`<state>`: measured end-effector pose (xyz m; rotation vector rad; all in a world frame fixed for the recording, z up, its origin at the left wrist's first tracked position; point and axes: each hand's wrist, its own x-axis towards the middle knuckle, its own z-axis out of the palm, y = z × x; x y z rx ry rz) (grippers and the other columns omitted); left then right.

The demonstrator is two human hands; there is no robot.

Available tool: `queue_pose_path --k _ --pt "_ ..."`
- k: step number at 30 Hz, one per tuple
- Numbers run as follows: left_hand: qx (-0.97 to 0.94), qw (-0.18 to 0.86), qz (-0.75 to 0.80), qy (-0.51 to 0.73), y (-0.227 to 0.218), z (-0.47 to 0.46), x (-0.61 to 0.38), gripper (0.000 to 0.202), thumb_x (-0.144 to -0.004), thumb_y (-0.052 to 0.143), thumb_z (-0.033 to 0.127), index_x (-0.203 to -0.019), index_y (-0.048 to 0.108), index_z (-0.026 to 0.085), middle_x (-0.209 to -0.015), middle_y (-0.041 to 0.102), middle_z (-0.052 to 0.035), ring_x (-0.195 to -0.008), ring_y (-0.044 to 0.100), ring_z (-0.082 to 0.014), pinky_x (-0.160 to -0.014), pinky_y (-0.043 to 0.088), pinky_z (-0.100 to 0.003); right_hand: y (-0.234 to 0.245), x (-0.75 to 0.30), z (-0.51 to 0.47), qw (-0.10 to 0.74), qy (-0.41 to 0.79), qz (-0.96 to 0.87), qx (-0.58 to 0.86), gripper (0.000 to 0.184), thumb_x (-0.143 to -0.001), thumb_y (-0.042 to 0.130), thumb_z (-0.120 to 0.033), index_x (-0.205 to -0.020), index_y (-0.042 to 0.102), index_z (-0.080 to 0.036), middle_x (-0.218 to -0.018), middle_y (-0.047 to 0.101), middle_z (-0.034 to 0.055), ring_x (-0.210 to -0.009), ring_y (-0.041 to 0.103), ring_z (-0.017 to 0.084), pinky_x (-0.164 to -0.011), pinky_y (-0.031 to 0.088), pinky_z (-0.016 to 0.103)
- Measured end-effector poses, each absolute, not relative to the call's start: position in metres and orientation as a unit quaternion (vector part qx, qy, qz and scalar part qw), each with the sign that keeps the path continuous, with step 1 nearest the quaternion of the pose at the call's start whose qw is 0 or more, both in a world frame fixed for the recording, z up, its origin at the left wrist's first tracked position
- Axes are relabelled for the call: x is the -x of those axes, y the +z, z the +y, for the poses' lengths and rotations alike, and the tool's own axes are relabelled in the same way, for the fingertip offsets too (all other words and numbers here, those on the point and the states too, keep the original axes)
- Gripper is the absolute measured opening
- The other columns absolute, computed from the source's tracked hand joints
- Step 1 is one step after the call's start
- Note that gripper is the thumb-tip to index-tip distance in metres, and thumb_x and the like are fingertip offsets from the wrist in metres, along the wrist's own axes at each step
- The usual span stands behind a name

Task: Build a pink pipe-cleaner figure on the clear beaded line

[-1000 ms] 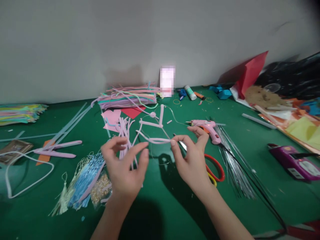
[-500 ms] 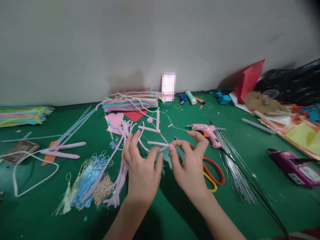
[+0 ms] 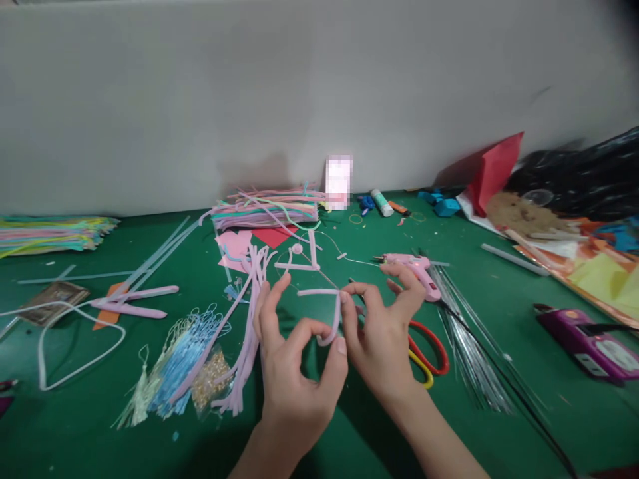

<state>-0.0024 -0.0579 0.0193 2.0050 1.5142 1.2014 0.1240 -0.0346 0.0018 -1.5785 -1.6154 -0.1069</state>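
Both hands work a bent pink pipe cleaner (image 3: 333, 318) over the green table (image 3: 100, 439). My left hand (image 3: 294, 372) pinches its lower curved end between thumb and forefinger. My right hand (image 3: 379, 326) pinches the same pipe cleaner near its bend, other fingers spread. Its far part forms a pink frame (image 3: 305, 265) lying toward the wall. A loose bundle of pink pipe cleaners (image 3: 247, 326) lies just left of my left hand.
Red and yellow scissors (image 3: 426, 352) lie under my right hand, a pink glue gun (image 3: 414, 266) beyond it. Silver wires (image 3: 469, 339) fan to the right. Blue tassels (image 3: 174, 362), a pipe-cleaner stack (image 3: 264, 206), paper scraps and a purple device (image 3: 589, 332) surround the spot.
My left hand dropped the pink bundle and moved right to meet my right hand. The straight pipe cleaner end is now bent into a downward curve between the two hands.
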Motion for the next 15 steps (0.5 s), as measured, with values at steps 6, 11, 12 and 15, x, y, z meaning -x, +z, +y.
queue_pose_path --k 6,11,12,15 --pt "-0.705 0.216 0.536 0.412 0.028 -0.070 0.011 0.015 -0.082 0.056 0.022 -0.066 0.054 0.022 -0.138 0.045 -0.0075 -0.137 0.029 -0.0329 -0.106 0.030 -0.055 0.004 -0.125 -0.033 0.431 -0.054 -0.639 0.634 0.007 -0.089 0.051 -0.020 -0.089 0.057 -0.018 -0.124 0.030 0.0143 -0.128 0.029 0.034 -0.100 0.034 0.056" --pt "-0.674 0.252 0.523 0.457 0.044 -0.086 0.023 0.038 -0.088 0.048 0.028 -0.051 0.048 0.021 -0.114 0.065 -0.0057 -0.127 0.044 -0.0317 -0.103 0.035 -0.050 0.003 -0.133 -0.029 0.450 -0.020 -0.611 0.651 0.014 -0.090 0.051 -0.026 -0.087 0.061 -0.016 -0.125 0.033 0.0158 -0.129 0.029 0.033 -0.100 0.035 0.054" --pt "-0.656 0.266 0.515 0.484 0.045 -0.087 0.027 0.044 -0.090 0.046 0.032 -0.048 0.048 0.021 -0.103 0.068 -0.0057 -0.122 0.049 -0.0313 -0.101 0.037 -0.048 0.003 -0.135 -0.027 0.465 0.009 -0.596 0.655 0.016 -0.089 0.052 -0.028 -0.085 0.062 -0.016 -0.125 0.033 0.0161 -0.130 0.029 0.033 -0.100 0.036 0.053" --pt "-0.536 0.292 0.562 0.558 0.038 -0.080 0.038 0.042 -0.091 0.045 0.040 -0.055 0.060 0.023 -0.091 0.069 -0.0053 -0.105 0.059 -0.0277 -0.094 0.043 -0.042 0.004 -0.140 -0.025 0.533 0.158 -0.516 0.652 0.021 -0.085 0.057 -0.037 -0.080 0.065 -0.018 -0.124 0.035 0.0145 -0.130 0.032 0.031 -0.102 0.036 0.049"
